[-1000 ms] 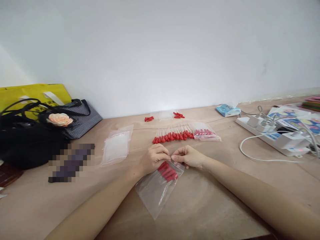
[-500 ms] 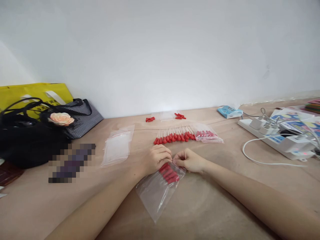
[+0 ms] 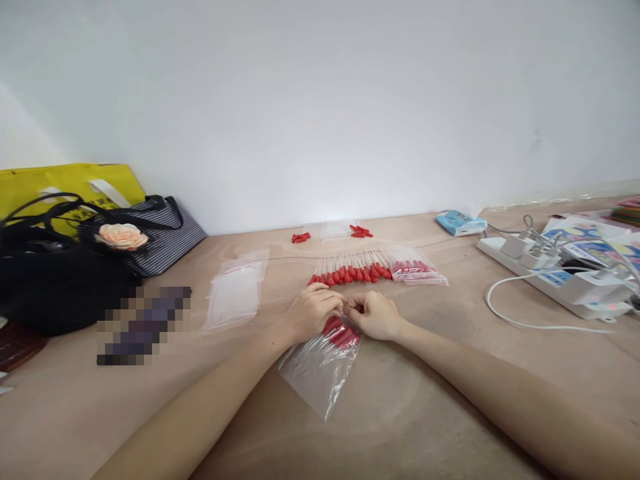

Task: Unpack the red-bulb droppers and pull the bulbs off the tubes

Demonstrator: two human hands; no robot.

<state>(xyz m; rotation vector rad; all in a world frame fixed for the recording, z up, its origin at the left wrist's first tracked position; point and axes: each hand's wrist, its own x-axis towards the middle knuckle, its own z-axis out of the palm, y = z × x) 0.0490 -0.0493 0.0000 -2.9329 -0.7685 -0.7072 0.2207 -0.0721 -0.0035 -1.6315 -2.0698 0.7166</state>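
Observation:
My left hand (image 3: pixel 313 311) and my right hand (image 3: pixel 373 313) meet at the middle of the table, fingers curled, both pinching the top edge of a clear zip bag (image 3: pixel 320 367). Inside the bag lie several red-tipped sticks (image 3: pixel 341 333), their red ends near my fingers. The bag's lower part lies flat on the table toward me. Just beyond my hands a row of loose red-tipped sticks (image 3: pixel 350 272) lies side by side. To the right of that row sits a filled zip bag (image 3: pixel 417 270).
A stack of flat clear bags (image 3: pixel 235 293) lies to the left. Small red caps (image 3: pixel 300 237) and more red pieces (image 3: pixel 359 231) sit near the wall. A striped handbag (image 3: pixel 160 237), a black bag (image 3: pixel 55 280) and a yellow bag (image 3: pixel 70 187) stand far left. A power strip (image 3: pixel 560 280) with cables lies right.
Both hands have moved slightly away from me and closer together on the bag's top edge. The bag has shifted with them and bunched a little.

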